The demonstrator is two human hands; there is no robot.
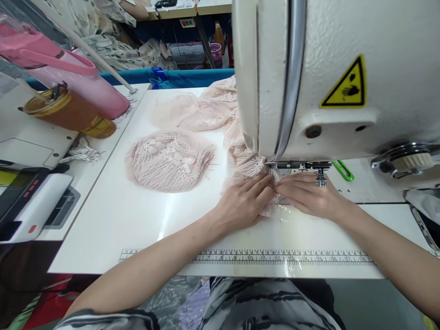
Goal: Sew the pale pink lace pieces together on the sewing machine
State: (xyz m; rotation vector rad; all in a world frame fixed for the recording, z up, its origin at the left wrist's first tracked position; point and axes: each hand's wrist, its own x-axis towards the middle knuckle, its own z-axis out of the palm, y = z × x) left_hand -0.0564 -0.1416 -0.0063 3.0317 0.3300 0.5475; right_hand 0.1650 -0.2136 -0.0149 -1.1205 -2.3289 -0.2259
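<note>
At the sewing machine's needle area, pale pink lace fabric [246,162] lies bunched on the table, with a narrow part running under the presser foot [273,164]. My left hand [245,199] presses on this lace from the left, its fingers close together and the thumb against the cloth. From the right, my right hand [311,195] pinches the lace edge with its fingertips; its fingers are held together. Part of the lace is hidden beneath both hands. A separate rounded lace piece [168,160] rests flat on the table to the left.
The white sewing machine [343,133] fills the upper right. A green thread snipper [343,170] lies behind my right hand. A printed ruler [275,257] runs along the front edge. A pink bottle [79,78] and amber cup [72,112] stand left; a phone [422,224] is at right.
</note>
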